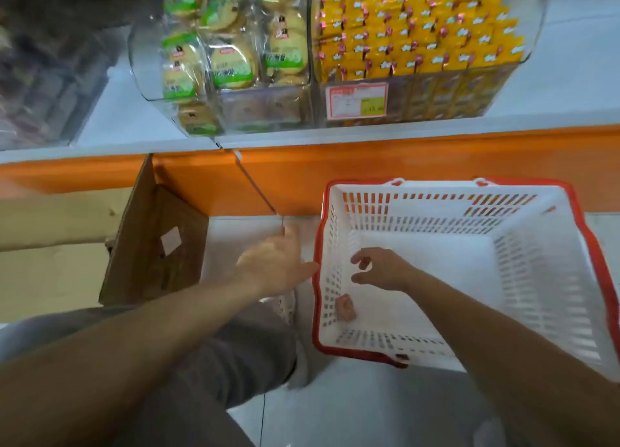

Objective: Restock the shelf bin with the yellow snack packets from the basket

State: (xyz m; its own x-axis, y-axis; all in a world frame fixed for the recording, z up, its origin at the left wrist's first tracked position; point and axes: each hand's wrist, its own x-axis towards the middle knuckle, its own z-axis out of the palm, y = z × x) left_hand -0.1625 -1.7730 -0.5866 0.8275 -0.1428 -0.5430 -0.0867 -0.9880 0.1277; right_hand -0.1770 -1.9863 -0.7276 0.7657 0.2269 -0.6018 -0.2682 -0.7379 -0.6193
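Observation:
A white basket with a red rim (523,268) stands on the floor at the right. Inside it I see only one small pinkish item (345,307) near the left wall; no yellow packets show in it. My right hand (379,268) hovers inside the basket, fingers loosely curled and holding nothing. My left hand (278,265) is spread open just outside the basket's left rim, thumb touching the rim. Up on the shelf, a clear bin (496,94) holds several rows of yellow snack packets (412,30).
A clear bin of green-labelled round cakes (228,54) stands left of the yellow one. A price tag (356,99) hangs on the yellow bin's front. An open cardboard box (151,245) sits at the left against the orange shelf base (369,164). My knee (214,352) is below.

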